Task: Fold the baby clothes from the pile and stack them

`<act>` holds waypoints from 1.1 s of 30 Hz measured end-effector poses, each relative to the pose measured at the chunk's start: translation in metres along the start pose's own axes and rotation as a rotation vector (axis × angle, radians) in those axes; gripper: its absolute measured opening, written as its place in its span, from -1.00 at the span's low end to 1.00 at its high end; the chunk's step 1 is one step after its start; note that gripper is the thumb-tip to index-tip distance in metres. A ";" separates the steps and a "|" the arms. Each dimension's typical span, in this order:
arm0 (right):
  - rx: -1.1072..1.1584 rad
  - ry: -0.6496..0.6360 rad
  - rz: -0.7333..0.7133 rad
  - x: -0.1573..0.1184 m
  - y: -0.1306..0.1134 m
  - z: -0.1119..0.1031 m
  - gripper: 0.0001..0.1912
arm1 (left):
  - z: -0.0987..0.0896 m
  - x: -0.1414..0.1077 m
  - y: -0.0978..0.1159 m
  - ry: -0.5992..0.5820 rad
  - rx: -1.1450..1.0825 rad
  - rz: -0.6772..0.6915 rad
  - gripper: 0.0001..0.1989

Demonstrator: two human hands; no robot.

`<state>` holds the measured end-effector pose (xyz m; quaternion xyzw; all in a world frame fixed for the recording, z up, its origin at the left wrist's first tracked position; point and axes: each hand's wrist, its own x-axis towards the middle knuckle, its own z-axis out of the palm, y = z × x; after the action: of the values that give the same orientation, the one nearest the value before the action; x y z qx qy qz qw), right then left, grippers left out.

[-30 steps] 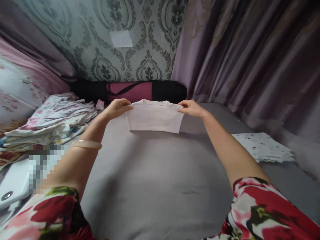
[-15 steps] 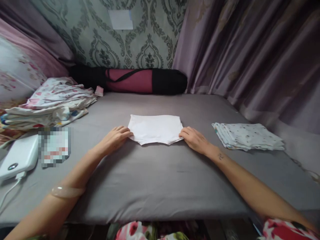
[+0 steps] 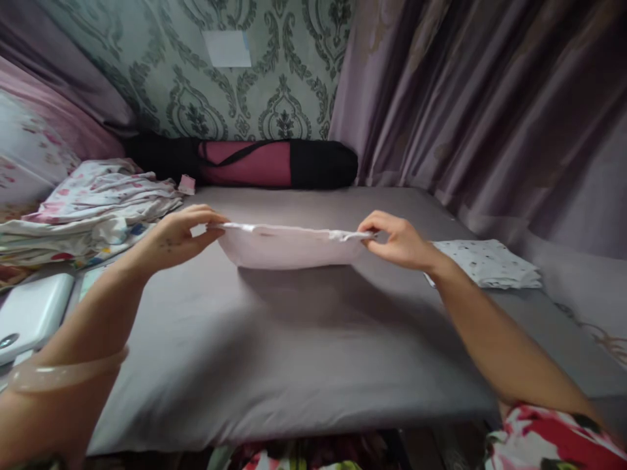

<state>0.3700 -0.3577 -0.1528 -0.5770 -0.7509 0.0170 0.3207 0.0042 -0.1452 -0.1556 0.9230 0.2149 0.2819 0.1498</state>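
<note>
A white cloth (image 3: 294,249) hangs above the grey sheet, stretched sideways between my two hands, its upper edge nearly level and its lower part sagging. My left hand (image 3: 189,236) pinches the cloth's left end between thumb and fingers. At the right end, my right hand (image 3: 396,240) is closed on the other corner in the same way. A shadow falls on the grey sheet (image 3: 304,365) below the cloth. Right of my right hand lies a folded stack of white dotted cloth (image 3: 490,261).
A pile of printed cloths (image 3: 108,196) lies at the left, with a white power bank (image 3: 34,313) nearer me. A long black and maroon bag (image 3: 249,163) lies along the patterned wall. Purple curtains (image 3: 470,117) hang at the right.
The white cloth has risen off the grey sheet and is held up by its ends. Both hands have moved up and farther apart. The view has shifted slightly.
</note>
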 end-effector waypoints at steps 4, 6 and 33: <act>0.004 0.089 0.084 0.038 0.016 -0.018 -0.92 | -0.009 0.043 0.004 0.113 0.063 -0.015 -0.67; -0.002 0.121 0.098 0.051 0.022 -0.024 -0.90 | -0.010 0.059 0.000 0.144 0.074 -0.004 -0.66; -0.300 -0.221 0.213 -0.024 0.050 0.095 -0.60 | 0.077 -0.018 -0.022 -0.265 0.166 0.024 -0.67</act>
<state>0.3680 -0.3290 -0.2588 -0.6889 -0.7106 0.0019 0.1431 0.0287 -0.1466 -0.2342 0.9638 0.2049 0.1408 0.0966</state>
